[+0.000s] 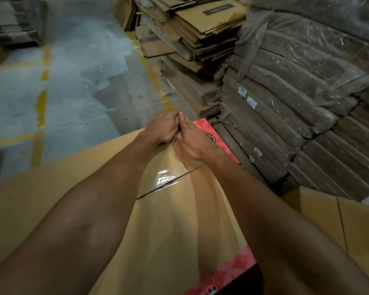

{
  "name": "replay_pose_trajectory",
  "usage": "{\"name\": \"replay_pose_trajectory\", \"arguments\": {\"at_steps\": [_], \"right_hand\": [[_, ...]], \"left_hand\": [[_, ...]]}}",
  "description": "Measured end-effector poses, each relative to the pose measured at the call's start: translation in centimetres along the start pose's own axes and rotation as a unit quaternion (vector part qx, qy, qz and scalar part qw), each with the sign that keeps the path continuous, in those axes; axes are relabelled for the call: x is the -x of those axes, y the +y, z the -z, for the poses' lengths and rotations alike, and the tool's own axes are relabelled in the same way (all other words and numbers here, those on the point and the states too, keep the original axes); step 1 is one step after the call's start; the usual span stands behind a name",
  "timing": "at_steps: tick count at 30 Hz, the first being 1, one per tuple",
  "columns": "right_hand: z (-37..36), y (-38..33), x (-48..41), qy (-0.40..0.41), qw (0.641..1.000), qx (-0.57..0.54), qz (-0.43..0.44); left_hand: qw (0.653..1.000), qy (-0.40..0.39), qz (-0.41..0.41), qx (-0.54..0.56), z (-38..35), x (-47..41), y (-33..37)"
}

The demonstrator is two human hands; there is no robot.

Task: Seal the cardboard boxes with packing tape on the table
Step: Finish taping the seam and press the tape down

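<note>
We are working in a warehouse over a grey concrete floor [73,81]. Nearest us, a closed brown cardboard box with pink floral edging [168,231] is lying under both forearms, its contents hidden. A strip of clear packing tape [166,177] is running along its top. At the far edge, the left hand [162,129] is curling its fingers over the box rim, and the right hand [192,141] is pressing nearly flat. We judge that firm outward smoothing is needed. Plastic-wrapped flattened cardboard stacks [285,103] are rising beyond.
</note>
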State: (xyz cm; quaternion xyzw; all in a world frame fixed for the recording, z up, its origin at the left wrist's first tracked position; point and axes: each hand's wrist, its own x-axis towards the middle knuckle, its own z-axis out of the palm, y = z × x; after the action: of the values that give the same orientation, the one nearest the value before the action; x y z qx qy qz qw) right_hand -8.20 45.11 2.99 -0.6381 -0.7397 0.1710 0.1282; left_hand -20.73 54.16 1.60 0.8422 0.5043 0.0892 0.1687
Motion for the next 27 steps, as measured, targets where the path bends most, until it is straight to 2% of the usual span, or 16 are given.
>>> {"name": "replay_pose_trajectory", "arguments": {"at_steps": [8,17,19,24,27], "right_hand": [[-0.5,-0.1,1.9,0.018,1.000,0.026,-0.003],[-1.7,0.9,9.5,0.007,0.995,0.089,-0.040],[-2.0,1.0,10.3,0.008,0.994,0.099,-0.045],[-1.7,0.9,10.5,0.006,0.994,0.101,-0.032],[-1.7,1.1,10.6,-0.003,0.994,0.101,-0.032]], "left_hand": [[1.000,-0.005,0.014,-0.024,0.0,-0.1,0.4],[0.994,-0.006,0.055,-0.094,-0.4,0.4,1.5],[0.992,0.008,0.031,-0.118,-0.5,1.5,2.1],[0.983,-0.020,-0.107,-0.150,-1.7,7.0,3.3],[0.978,-0.014,-0.124,-0.165,-2.7,9.5,3.3]]}}
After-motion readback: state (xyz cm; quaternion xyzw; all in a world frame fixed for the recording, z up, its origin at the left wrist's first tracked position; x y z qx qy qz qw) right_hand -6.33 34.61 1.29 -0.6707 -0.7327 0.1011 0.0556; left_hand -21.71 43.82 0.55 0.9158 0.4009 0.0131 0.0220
